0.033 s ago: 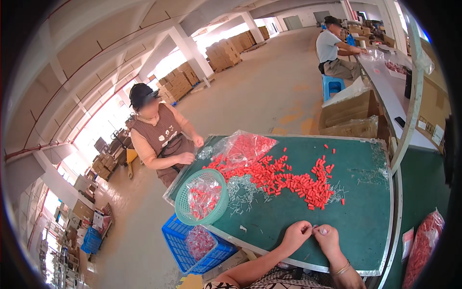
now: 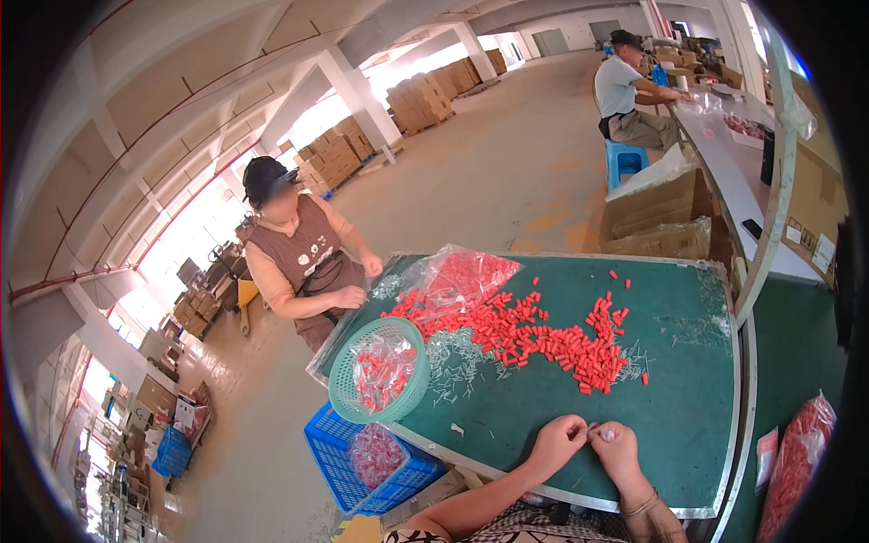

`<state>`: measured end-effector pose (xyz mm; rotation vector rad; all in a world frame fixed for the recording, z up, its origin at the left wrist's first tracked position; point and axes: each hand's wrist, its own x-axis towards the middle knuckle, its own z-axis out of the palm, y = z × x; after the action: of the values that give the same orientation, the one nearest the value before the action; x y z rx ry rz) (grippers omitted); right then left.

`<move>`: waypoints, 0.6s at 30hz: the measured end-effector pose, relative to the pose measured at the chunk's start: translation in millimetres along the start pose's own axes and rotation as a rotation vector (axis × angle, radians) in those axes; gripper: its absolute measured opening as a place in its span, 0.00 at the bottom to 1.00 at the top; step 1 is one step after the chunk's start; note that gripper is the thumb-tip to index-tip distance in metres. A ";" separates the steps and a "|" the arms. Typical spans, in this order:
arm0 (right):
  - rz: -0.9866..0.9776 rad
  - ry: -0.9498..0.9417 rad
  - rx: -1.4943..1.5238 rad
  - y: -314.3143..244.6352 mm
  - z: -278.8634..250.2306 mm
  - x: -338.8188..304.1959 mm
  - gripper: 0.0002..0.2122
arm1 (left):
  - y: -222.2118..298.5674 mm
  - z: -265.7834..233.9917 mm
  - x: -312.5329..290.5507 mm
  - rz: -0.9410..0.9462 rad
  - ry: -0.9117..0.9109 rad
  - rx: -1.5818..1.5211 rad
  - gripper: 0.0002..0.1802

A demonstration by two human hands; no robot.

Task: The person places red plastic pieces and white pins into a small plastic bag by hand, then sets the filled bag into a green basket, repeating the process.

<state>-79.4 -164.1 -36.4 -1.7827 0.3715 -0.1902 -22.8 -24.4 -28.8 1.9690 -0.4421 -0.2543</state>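
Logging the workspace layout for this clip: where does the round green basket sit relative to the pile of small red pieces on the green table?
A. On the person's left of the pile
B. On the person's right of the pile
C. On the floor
A: the round green basket sits at the table's left edge, with the pile of small red pieces to its right.

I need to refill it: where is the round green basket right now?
In the head view, the green basket sits at the table's left edge, above the blue crate, left of the red caps.

Single head view, looking down over green table (image 2: 688, 425), hands close below.
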 end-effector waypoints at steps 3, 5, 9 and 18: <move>-0.098 0.035 0.065 -7.3 1.8 -1.4 0.04 | -2.0 1.3 -0.3 0.073 0.005 0.099 0.07; -0.116 0.038 0.043 -10.0 0.4 -1.0 0.04 | -9.4 4.8 1.5 -0.019 -0.054 -0.277 0.07; -0.242 0.108 -0.004 -5.9 4.1 -0.9 0.03 | -8.5 3.1 2.7 -0.089 -0.111 -0.370 0.08; -0.319 0.126 -0.129 -13.4 4.5 -5.1 0.04 | -1.3 -5.8 6.2 -0.209 -0.193 -0.339 0.08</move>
<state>-80.6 -155.5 -24.2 -1.9570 0.1896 -0.5157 -14.8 -21.8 -27.4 1.6621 -0.2924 -0.6155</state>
